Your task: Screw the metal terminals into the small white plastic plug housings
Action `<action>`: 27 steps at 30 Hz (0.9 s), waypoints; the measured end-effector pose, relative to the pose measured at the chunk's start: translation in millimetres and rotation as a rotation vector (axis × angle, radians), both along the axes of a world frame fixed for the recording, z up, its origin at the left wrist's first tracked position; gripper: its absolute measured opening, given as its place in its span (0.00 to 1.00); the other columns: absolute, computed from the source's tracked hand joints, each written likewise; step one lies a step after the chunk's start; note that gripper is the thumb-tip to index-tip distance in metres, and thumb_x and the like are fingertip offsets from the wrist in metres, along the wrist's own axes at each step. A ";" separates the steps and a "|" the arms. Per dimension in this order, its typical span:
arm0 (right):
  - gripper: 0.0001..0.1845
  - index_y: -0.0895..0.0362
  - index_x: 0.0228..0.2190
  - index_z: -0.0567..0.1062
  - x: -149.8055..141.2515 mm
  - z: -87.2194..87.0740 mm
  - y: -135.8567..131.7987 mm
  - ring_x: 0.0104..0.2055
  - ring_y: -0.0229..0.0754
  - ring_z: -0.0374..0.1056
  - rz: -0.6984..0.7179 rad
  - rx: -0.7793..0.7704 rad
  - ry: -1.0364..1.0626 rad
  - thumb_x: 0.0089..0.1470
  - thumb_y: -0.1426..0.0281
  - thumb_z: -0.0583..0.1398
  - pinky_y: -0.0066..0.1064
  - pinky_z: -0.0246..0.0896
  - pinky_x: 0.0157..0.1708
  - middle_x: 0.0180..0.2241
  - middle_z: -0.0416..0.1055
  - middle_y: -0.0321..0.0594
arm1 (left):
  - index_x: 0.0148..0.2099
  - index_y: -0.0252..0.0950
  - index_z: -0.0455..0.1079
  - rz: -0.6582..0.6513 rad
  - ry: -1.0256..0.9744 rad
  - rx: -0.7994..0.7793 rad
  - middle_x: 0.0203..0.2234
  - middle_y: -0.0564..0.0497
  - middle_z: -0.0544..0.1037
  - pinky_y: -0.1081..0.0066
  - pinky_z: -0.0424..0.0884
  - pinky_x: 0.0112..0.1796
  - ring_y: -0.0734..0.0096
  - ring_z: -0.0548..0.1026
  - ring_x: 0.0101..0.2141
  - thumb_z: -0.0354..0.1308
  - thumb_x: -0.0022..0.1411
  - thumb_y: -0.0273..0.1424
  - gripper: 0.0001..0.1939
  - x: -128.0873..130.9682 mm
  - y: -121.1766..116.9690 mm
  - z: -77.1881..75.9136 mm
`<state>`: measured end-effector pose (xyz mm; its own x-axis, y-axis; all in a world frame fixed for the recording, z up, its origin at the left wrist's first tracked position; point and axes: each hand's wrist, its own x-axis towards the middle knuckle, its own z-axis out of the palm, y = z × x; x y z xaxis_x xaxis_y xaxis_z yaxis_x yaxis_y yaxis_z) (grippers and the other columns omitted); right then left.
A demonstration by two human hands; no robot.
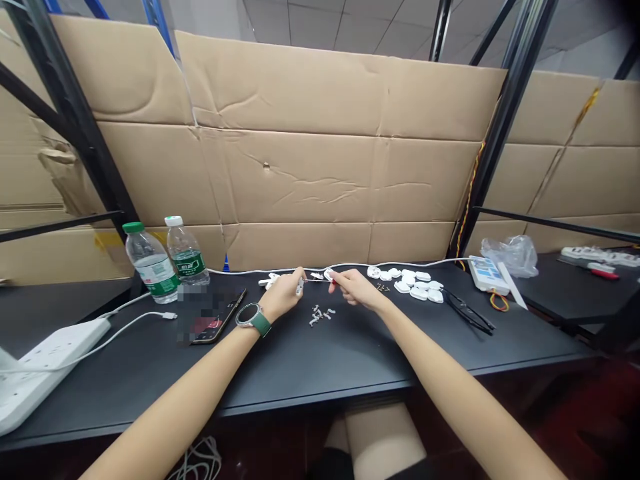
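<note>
Both hands met low over the far half of the dark table, fingers bent. The left hand was closed around a pale item, largely hidden by its fingers. The right hand pinched a small white piece between thumb and fingertips, beside a red part too small to identify. A thin rod spanned the gap; which hand bore it could not be told. The pinch, presumably, steadied so small a piece.

Just nearer the viewer, between the forearms, lay loose metal parts, probably set there for easy reach by either hand. To the right, brassy bits and rounded white casings formed separate groups, apparently so that kinds would not mix. Folded eyeglasses rested beside the casings.

Farther out, a phone and two bottles, one green-capped and one white-capped, stood or lay leftward, likely out of the hands' way. A power strip occupied the left edge; cardboard rose behind, perhaps as a screen.
</note>
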<state>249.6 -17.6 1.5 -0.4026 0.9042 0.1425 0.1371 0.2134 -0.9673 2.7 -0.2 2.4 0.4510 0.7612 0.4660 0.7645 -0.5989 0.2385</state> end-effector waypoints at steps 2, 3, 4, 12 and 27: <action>0.29 0.56 0.27 0.74 -0.1 -0.3 1.5 0.13 0.30 0.43 -0.028 0.137 -0.067 0.61 0.44 0.56 0.24 0.42 0.14 0.13 0.46 0.24 | 0.46 0.39 0.66 0.004 -0.004 -0.012 0.27 0.52 0.75 0.71 0.62 0.31 0.63 0.76 0.30 0.53 0.61 0.23 0.12 0.2 0.1 -0.3; 0.28 0.56 0.28 0.75 -0.1 0.0 1.5 0.14 0.31 0.47 -0.045 0.220 -0.112 0.63 0.45 0.55 0.24 0.46 0.15 0.13 0.50 0.26 | 0.46 0.39 0.66 0.005 -0.009 -0.017 0.27 0.52 0.75 0.71 0.63 0.31 0.63 0.76 0.30 0.53 0.60 0.23 0.12 0.2 0.2 -0.2; 0.27 0.56 0.28 0.76 0.0 0.7 0.9 0.15 0.33 0.52 -0.065 0.311 -0.155 0.64 0.47 0.54 0.25 0.51 0.18 0.14 0.56 0.28 | 0.46 0.39 0.66 0.007 -0.014 -0.021 0.28 0.52 0.75 0.71 0.63 0.31 0.63 0.76 0.30 0.53 0.60 0.23 0.12 0.1 0.3 0.1; 0.14 0.54 0.40 0.84 2.0 3.4 -1.2 0.36 0.44 0.75 -0.149 0.699 -0.180 0.63 0.60 0.61 0.34 0.67 0.42 0.37 0.80 0.42 | 0.46 0.39 0.66 0.004 -0.023 -0.035 0.30 0.51 0.76 0.71 0.64 0.33 0.63 0.76 0.31 0.53 0.57 0.21 0.14 0.9 -0.8 2.2; 0.24 0.56 0.47 0.78 -10.8 6.2 -12.2 0.16 0.33 0.60 -0.170 0.353 0.014 0.65 0.52 0.54 0.25 0.56 0.15 0.21 0.66 0.31 | 0.44 0.39 0.67 -0.004 -0.106 -0.011 0.29 0.50 0.77 0.70 0.65 0.33 0.63 0.76 0.31 0.53 0.58 0.23 0.12 1.9 -3.1 9.6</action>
